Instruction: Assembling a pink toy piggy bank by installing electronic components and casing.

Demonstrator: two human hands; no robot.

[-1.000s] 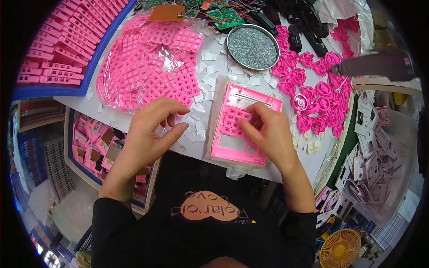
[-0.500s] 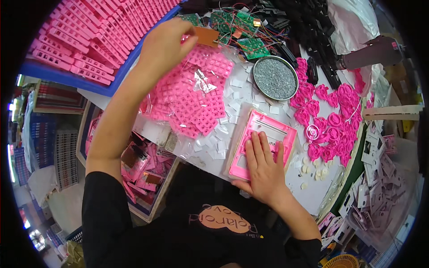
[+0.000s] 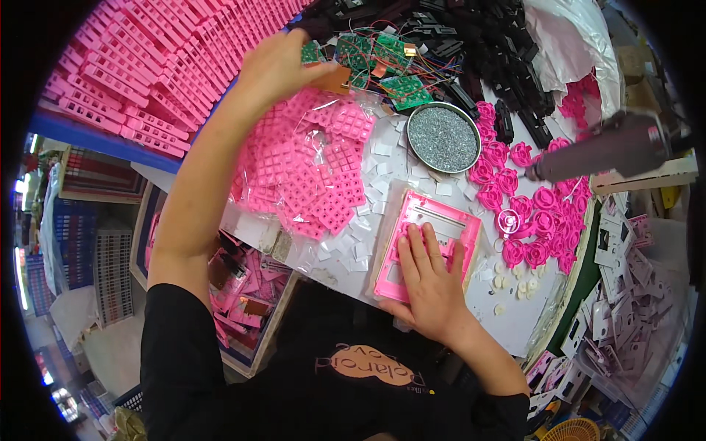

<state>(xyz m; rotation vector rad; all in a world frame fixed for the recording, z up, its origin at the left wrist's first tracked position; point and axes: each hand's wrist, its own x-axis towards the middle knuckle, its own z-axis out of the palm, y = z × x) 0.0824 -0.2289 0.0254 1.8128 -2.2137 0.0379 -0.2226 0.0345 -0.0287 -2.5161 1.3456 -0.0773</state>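
My right hand [image 3: 434, 287] lies flat on a pink rectangular plastic casing [image 3: 393, 285], its fingers spread over the inner face. The casing rests in a pale frame-like holder at the table's front edge. At the far left, my left hand [image 3: 278, 67] is stretched out beside green circuit boards [image 3: 355, 53] with thin coloured wires. Its thumb points right over a brown flat board [image 3: 331, 79], apart from the forefinger; the other fingers are mostly hidden. Below that hand, clear bags of pink keypad-like parts [image 3: 301, 158] are heaped on the table.
A round tin of small metal screws [image 3: 444, 137] stands right of centre, near pink coiled parts [image 3: 540, 198]. A dark power screwdriver [image 3: 603, 151] juts in from the right. Black parts [image 3: 507, 59] are piled behind. A blue-edged crate of pink strips [image 3: 154, 66] fills the far left.
My left hand has shifted slightly left, its thumb and forefinger now apart. The power screwdriver has swung nearer, over the pink coiled parts. My right hand stays on the casing.
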